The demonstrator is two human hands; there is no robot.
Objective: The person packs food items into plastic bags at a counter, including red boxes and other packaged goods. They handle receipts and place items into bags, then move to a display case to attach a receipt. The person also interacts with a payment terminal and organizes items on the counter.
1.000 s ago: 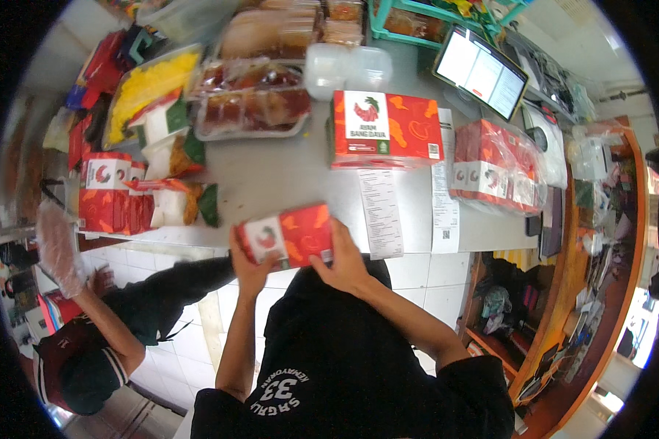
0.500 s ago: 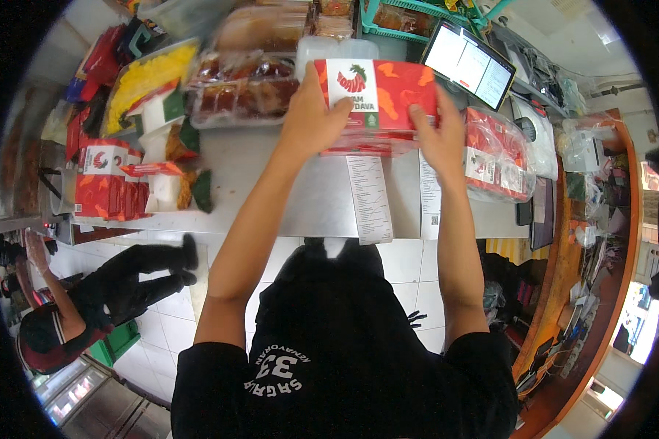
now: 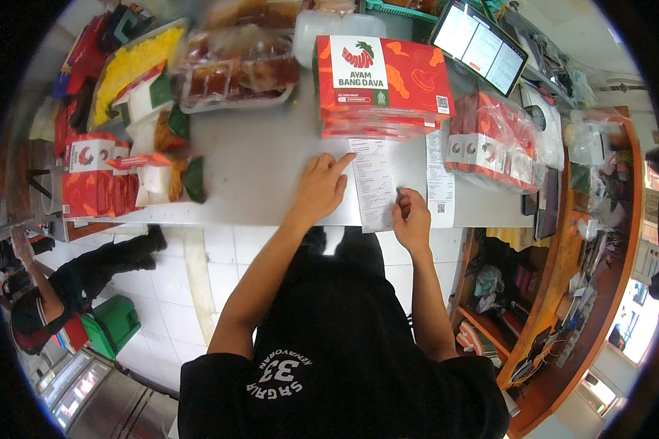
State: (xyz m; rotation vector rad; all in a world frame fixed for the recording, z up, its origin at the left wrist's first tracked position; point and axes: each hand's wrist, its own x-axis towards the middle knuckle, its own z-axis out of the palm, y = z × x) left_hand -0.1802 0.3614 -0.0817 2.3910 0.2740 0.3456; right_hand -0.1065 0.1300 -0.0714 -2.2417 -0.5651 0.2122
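The receipt (image 3: 372,194) lies lengthwise on the tabletop (image 3: 249,168), at the middle of the front edge; its lower end projects slightly past that edge. Its upper end reaches the stack of red boxes (image 3: 384,77).

Both hands are at the receipt. The left hand (image 3: 320,186) is empty and palm down, index finger extended to the receipt's left margin, other fingers loosely bent. The right hand (image 3: 411,218) is partly closed beside the receipt's right margin, near the front edge; a small dark item shows at its fingertips. Whether it grips this item or the paper cannot be determined.

A second receipt (image 3: 439,179) lies to the right, also at the front edge. Beyond it, toward the right edge, are bagged boxes (image 3: 490,143). A tablet (image 3: 479,47) stands tilted toward the back right corner. Further red boxes (image 3: 91,179) occupy the front left corner, with open boxes (image 3: 154,179) of food beside them.
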